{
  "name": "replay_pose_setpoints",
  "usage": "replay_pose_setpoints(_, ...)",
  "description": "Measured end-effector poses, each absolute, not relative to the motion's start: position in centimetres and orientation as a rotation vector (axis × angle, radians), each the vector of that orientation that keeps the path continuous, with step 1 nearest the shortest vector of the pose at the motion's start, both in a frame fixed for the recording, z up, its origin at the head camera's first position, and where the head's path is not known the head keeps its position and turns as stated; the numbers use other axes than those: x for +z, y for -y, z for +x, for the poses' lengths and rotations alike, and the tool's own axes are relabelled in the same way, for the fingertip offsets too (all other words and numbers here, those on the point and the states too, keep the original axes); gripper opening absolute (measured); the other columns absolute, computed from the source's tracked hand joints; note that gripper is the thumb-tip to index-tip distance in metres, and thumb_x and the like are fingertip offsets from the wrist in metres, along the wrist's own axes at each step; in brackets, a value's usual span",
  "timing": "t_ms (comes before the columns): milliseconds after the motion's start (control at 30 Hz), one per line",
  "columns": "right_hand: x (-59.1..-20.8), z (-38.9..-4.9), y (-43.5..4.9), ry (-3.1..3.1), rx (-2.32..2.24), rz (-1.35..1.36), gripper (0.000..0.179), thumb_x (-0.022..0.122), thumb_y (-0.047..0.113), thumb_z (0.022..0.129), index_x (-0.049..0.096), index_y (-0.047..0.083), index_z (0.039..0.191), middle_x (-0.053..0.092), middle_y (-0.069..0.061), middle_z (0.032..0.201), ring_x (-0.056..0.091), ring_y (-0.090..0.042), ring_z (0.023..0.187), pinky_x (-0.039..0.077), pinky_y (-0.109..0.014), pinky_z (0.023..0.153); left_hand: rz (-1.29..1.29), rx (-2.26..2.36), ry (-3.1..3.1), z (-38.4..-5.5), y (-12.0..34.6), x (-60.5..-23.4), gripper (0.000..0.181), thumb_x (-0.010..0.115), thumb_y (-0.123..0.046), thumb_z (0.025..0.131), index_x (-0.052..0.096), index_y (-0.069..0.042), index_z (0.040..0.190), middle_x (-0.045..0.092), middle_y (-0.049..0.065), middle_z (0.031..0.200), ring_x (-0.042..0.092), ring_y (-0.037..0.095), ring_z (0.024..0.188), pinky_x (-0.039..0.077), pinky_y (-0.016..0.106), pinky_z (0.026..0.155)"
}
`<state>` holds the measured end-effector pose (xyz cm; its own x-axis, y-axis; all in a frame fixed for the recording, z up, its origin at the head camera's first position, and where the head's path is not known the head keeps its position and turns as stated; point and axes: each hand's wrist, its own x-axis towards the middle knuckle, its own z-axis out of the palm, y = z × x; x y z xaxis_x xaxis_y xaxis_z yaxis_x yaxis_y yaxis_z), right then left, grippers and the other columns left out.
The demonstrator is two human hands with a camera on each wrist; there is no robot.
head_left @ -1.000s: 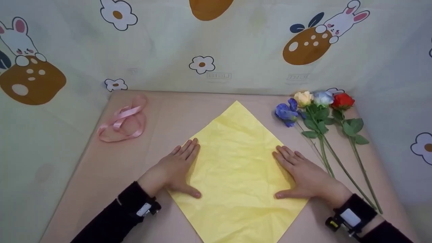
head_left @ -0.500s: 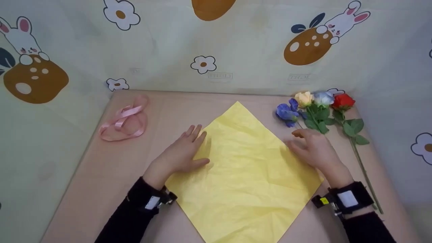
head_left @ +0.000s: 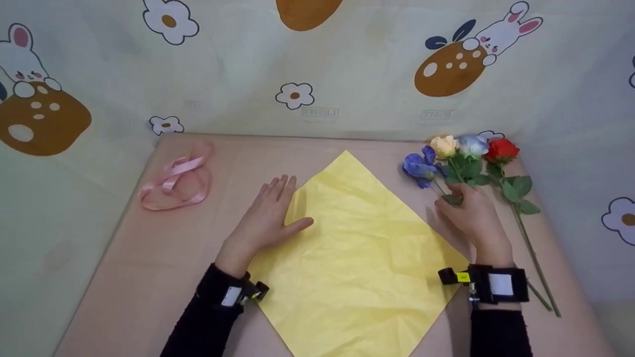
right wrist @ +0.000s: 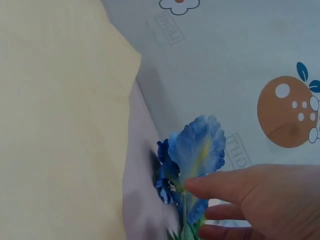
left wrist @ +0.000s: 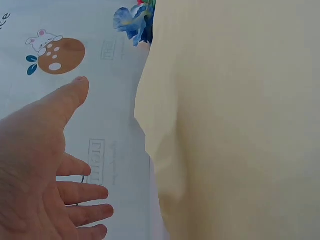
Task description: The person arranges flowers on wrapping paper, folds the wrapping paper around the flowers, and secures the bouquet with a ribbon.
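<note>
A sheet of yellow paper (head_left: 357, 233) lies on the table, turned with one corner to the back. My left hand (head_left: 268, 218) is at its left edge, fingers straight and thumb spread over the paper. In the left wrist view this hand (left wrist: 45, 170) holds nothing. My right hand (head_left: 471, 213) is over the flower stems on the right, with a gap between thumb and fingers. The blue flower (head_left: 419, 166) lies just beyond it; in the right wrist view the thumb overlaps this blue flower (right wrist: 197, 150). Parts of the stems are hidden under the hand and wrist.
A cream rose (head_left: 444, 147), a pale blue rose (head_left: 474, 146) and a red rose (head_left: 502, 149) lie at the back right, stems toward me. A looped pink ribbon (head_left: 186, 168) lies at the back left. A printed cloth (head_left: 238, 74) hangs behind the table (head_left: 163, 258).
Both hands have lifted from flat on the paper. The right hand moved off its right edge to the flower stems; the left slid forward along the left edge.
</note>
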<state>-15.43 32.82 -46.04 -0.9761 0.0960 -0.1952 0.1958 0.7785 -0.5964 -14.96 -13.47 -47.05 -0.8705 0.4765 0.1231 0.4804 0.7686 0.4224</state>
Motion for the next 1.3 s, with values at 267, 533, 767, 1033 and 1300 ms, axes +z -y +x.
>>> replay_pose_setpoints(267, -47.1, -15.1, -32.5, -2.953, -0.992, 0.345, 0.05, 0.07, 0.033, 0.108, 0.067, -0.005, 0.14, 0.07, -0.027, 0.13, 0.065, -0.044, 0.119, 0.055, -0.06, 0.102, -0.795, -0.72, 2.973, -15.0, 13.1, -48.1, 0.111, 0.066, -0.067, 0.102, 0.017, 0.006, 0.171, 0.011, 0.03, 0.178, 0.012, 0.05, 0.165, 0.014, 0.062, 0.132)
replay_pose_setpoints(533, -47.8, -15.0, -33.0, -2.9, -0.927, 0.415, 0.047, 0.072, 0.031, 0.106, 0.07, -0.004, 0.137, 0.072, -0.027, 0.127, 0.066, -0.046, 0.12, 0.055, -0.061, 0.1, -0.78, -0.694, 3.022, -14.7, 13.1, -48.0, 0.112, 0.063, -0.07, 0.102, 0.016, 0.005, 0.172, 0.014, 0.029, 0.178, 0.016, 0.05, 0.164, 0.014, 0.064, 0.131)
replay_pose_setpoints(767, -47.3, -15.0, -33.4, -2.928, -0.925, 0.399, 0.035, 0.07, 0.023, 0.108, 0.075, -0.004, 0.128, 0.074, -0.028, 0.122, 0.068, -0.045, 0.114, 0.058, -0.055, 0.092, -0.802, -0.699, 3.001, -14.9, 12.8, -47.8, 0.097, 0.067, -0.057, 0.105, 0.03, 0.007, 0.168, 0.038, 0.032, 0.169, 0.038, 0.051, 0.155, 0.028, 0.064, 0.127)
replay_pose_setpoints(1033, -45.0, -14.7, -32.3, -2.86, -1.396, 0.545, 0.042, 0.071, 0.028, 0.109, 0.072, -0.001, 0.139, 0.078, -0.02, 0.118, 0.079, -0.022, 0.089, 0.061, -0.019, 0.072, -0.877, -0.683, 2.904, -14.6, 11.9, -47.6, 0.073, 0.072, -0.039, 0.105, 0.05, 0.009, 0.157, 0.064, 0.027, 0.138, 0.058, 0.046, 0.13, 0.045, 0.058, 0.114)
replay_pose_setpoints(1300, -44.9, -15.8, -28.6, -2.367, -2.162, 0.601, 0.038, 0.077, 0.014, 0.103, 0.071, -0.007, 0.135, 0.078, 0.0, 0.098, 0.079, -0.013, 0.079, 0.064, -0.025, 0.079, -0.953, -0.97, 2.752, -13.2, 8.9, -47.3, 0.036, 0.074, -0.024, 0.104, 0.074, 0.005, 0.126, 0.073, 0.012, 0.101, 0.067, 0.029, 0.094, 0.057, 0.044, 0.087)
